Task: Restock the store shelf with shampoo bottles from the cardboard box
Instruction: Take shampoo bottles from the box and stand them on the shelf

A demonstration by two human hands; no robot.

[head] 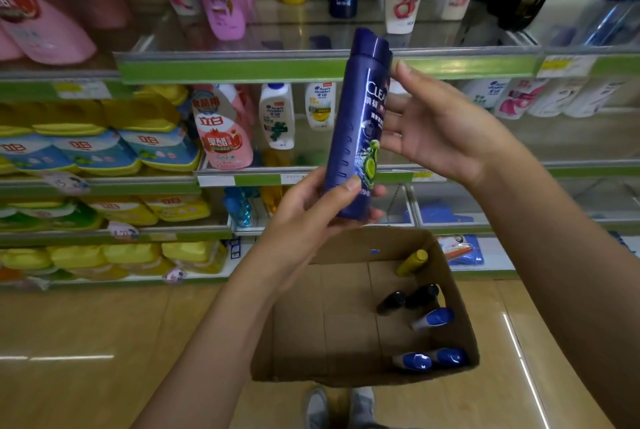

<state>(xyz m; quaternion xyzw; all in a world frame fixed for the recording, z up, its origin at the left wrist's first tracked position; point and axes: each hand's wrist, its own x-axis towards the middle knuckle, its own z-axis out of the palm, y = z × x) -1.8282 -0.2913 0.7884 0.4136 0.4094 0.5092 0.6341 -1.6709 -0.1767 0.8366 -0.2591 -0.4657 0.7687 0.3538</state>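
In front of the store shelf, above the cardboard box: one dark blue shampoo bottle, cap up, tilting slightly, label reading "CLEAR" facing right. The left hand is grasping its lower end, thumb lying across the front and fingers curling round behind the base. The right hand is lying released, fingers straight and spread, fingertips touching the bottle's right side near the label. The box is sitting open on the tan floor, just ahead of the person's grey shoes. Inside, along its right wall, are lying a yellow bottle, two black-capped bottles and three blue-capped bottles. The upper shelf is carrying pink, yellow, dark blue and white bottles; the lower shelves are holding yellow refill pouches at the left.
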